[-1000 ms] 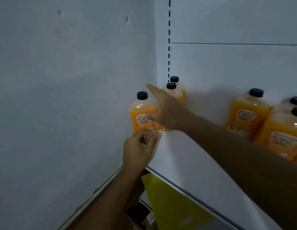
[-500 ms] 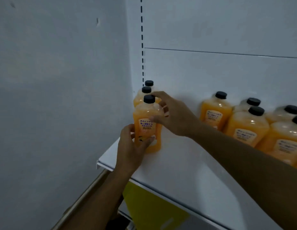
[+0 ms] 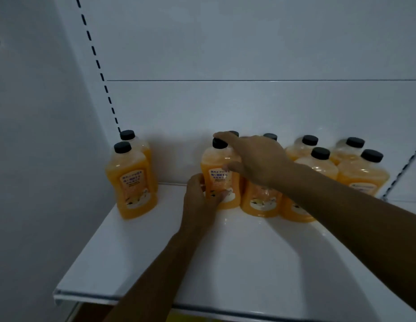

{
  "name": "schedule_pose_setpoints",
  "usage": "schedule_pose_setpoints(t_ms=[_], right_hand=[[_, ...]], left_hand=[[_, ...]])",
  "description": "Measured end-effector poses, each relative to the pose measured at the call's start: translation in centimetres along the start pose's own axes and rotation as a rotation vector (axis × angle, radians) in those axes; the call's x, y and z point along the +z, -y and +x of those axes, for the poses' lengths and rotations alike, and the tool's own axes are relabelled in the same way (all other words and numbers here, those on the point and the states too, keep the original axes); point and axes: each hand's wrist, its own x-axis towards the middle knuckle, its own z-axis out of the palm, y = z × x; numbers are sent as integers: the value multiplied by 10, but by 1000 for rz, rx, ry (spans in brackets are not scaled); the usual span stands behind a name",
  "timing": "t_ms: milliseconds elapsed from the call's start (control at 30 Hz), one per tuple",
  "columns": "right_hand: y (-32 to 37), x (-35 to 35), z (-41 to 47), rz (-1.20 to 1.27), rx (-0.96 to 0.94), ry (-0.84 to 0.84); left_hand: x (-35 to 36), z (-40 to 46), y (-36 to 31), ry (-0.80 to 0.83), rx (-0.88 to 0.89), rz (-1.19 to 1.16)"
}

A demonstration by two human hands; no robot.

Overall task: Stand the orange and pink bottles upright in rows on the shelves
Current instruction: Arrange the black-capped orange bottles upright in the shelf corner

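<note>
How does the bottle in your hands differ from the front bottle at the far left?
The held bottle is gripped low by the left hand, with the right hand at its cap; the left bottle stands untouched. The held bottle sits against the right-hand group; the left bottle stands apart, one bottle behind it. Both are upright, orange, black-capped and labelled.

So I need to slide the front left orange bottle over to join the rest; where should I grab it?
Grip the front left orange bottle round its broad lower body, coming from the open front of the shelf. It stands upright, another bottle sits close behind, and the narrow black cap gives less hold.
</note>
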Motion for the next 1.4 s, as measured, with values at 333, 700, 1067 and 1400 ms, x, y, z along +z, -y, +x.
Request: schedule_pose_setpoints(t_ms=[333, 700, 1067, 1400], right_hand=[[-4, 1, -6, -117, -19, -13], [1, 3, -9, -166, -54, -94], [88, 36, 36, 73, -320, -97], [138, 66, 77, 532, -279, 14]], left_hand=[[5, 0, 10, 58, -7, 17], [-17, -8, 18, 46, -43, 273], [-105, -53, 13, -293, -78, 423], [-158, -35, 19, -308, -212, 441]])
